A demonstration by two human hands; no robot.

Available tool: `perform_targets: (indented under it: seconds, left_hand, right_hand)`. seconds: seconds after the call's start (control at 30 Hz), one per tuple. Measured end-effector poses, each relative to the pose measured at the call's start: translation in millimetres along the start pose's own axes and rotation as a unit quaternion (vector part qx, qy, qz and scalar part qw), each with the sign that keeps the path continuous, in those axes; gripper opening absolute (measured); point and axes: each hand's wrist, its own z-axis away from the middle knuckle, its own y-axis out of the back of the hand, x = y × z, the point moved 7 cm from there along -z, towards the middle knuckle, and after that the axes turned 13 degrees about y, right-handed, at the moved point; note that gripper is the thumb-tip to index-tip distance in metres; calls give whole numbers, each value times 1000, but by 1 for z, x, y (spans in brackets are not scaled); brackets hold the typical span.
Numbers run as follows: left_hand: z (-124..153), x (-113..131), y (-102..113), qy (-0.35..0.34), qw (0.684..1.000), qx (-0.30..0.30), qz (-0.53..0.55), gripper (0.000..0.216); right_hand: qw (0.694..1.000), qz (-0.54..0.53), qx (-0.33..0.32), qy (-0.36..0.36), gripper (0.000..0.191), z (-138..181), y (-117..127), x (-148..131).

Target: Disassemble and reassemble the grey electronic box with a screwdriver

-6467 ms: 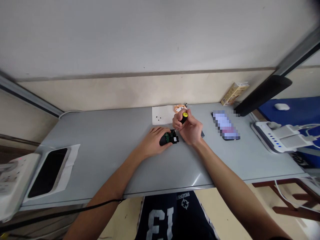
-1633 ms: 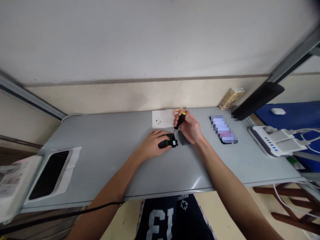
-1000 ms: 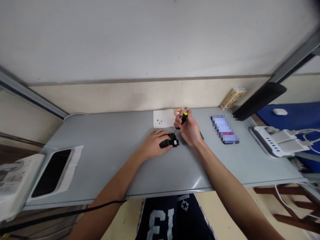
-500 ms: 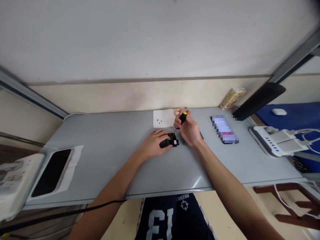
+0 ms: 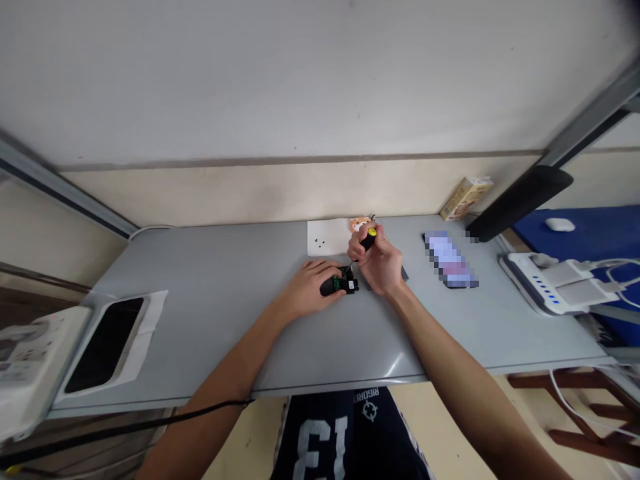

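Observation:
On the grey desk [image 5: 220, 313], my left hand [image 5: 313, 290] is closed around a small opened black device [image 5: 351, 285] that shows a bit of green circuit board; its exact kind is unclear. My right hand [image 5: 383, 263] grips a screwdriver [image 5: 370, 239] with a black handle and yellow end. The thin shaft slants down to the left, its tip at the device. Behind the hands lies a white sheet [image 5: 325, 235] with several tiny dark pieces on it, probably screws. A flat dark grey piece [image 5: 405, 274] lies partly hidden under my right hand.
To the right are a phone [image 5: 451, 260] with a lit screen, a small box [image 5: 466, 197], a black upright panel [image 5: 523, 203] and a charging station [image 5: 543, 287] with cables. At left, a dark phone [image 5: 107, 343] rests on white paper beside a white power strip [image 5: 37, 367].
The screwdriver's handle end has tipped slightly down and to the right in my right hand. My left hand keeps its hold on the black device.

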Motion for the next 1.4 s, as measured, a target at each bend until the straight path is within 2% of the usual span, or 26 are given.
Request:
perform_targets:
  seconds: [0.23,0.73,0.9,1.1,1.2,1.4]
  left_hand:
    - [0,-1,1,17,1000,-8,10,36]
    - [0,-1,0,16,1000,-10,6,35]
    - [0,1,1,16,1000,-14,9,35]
    - [0,1,1,19,1000,-9,7,34]
    - [1,1,1,16,1000,-11,6,35]
    - [1,1,1,18,1000,-7,15,36]
  right_hand:
    - [1000,14,5,6,37,-1,3,0]
    - [999,33,-8,-3,38,1,2,2]
    - [999,42,6,17,39,0,4,-1]
    - [1000,27,-6,-1,39,0,1,1]
    - [999,27,11,16,38,0,3,-2]
    - [999,23,35,2,38,1,1,-2]
